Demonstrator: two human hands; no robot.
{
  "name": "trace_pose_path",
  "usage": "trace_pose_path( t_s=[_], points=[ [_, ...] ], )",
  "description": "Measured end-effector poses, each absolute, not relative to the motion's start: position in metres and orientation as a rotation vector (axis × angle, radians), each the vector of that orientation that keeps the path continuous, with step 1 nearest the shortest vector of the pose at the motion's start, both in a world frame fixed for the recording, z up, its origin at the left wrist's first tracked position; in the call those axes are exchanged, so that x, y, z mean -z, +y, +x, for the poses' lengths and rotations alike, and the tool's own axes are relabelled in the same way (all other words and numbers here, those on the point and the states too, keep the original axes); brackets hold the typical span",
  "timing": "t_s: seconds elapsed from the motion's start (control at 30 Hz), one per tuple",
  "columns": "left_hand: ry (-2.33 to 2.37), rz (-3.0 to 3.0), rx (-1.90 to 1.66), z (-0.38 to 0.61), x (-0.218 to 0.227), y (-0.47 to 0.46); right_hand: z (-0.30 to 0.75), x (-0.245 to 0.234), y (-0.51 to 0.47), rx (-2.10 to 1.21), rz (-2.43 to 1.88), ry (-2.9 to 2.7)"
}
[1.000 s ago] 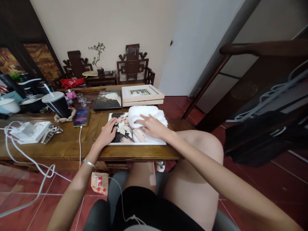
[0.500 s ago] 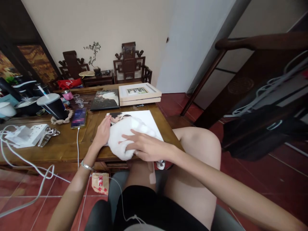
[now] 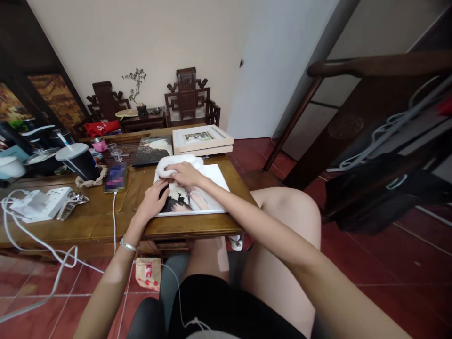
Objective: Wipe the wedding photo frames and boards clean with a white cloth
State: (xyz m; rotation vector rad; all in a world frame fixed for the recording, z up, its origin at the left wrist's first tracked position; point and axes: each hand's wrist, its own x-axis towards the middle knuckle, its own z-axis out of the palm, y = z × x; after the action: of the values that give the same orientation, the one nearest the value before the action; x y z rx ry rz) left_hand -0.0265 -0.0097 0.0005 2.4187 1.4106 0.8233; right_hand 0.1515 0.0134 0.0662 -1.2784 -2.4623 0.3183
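On the table's near edge lies a photo print (image 3: 212, 202) with a white background and figures on it. My right hand (image 3: 186, 174) presses a bunched white fluffy cloth (image 3: 192, 161) onto its far left part, fingers curled over the fabric. My left hand (image 3: 154, 200) rests along the print's left edge with its fingers stretched out. The cloth and my right forearm hide part of the picture.
Behind the print lie a dark photo panel (image 3: 154, 150) and stacked pale frames (image 3: 203, 139). To the left are a phone (image 3: 115, 177) on a white cable, a black cup (image 3: 79, 162) with a straw, and a power strip (image 3: 52, 202). A chair stands at right (image 3: 328, 122).
My right hand has moved the cloth away from me to the print's far side, uncovering the nearer part of the picture. My left hand has slid slightly nearer along the edge.
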Motion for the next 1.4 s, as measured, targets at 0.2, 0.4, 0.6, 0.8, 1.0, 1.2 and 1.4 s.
trace_pose_path(
  t_s=[0.2, 0.4, 0.6, 0.8, 1.0, 1.2, 1.4],
  points=[
    [1.385, 2.433, -0.861, -0.027, 0.001, -0.008, 0.149, -0.036, 0.053, -0.363, -1.199, -2.442],
    [1.381, 2.349, -0.881, -0.030, 0.001, -0.006, 0.243, -0.015, 0.051, -0.218, -1.331, -2.350],
    [1.408, 2.274, -0.948, -0.030, 0.000, -0.007, 0.284, -0.017, 0.001, -0.125, -1.325, -2.474],
    [1.458, 2.285, -0.913, -0.028, 0.001, -0.007, 0.275, -0.019, -0.086, -0.137, -1.064, -2.613],
    [1.431, 2.363, -0.845, -0.030, 0.004, -0.001, 0.266, -0.037, -0.078, -0.095, -1.146, -2.557],
    [1.452, 2.386, -0.770, -0.030, 0.006, -0.003, 0.259, -0.030, 0.012, -0.011, -1.319, -2.493],
    [1.473, 2.347, -0.779, -0.029, 0.002, -0.004, 0.271, -0.011, 0.016, 0.016, -1.227, -2.510]
  ],
)
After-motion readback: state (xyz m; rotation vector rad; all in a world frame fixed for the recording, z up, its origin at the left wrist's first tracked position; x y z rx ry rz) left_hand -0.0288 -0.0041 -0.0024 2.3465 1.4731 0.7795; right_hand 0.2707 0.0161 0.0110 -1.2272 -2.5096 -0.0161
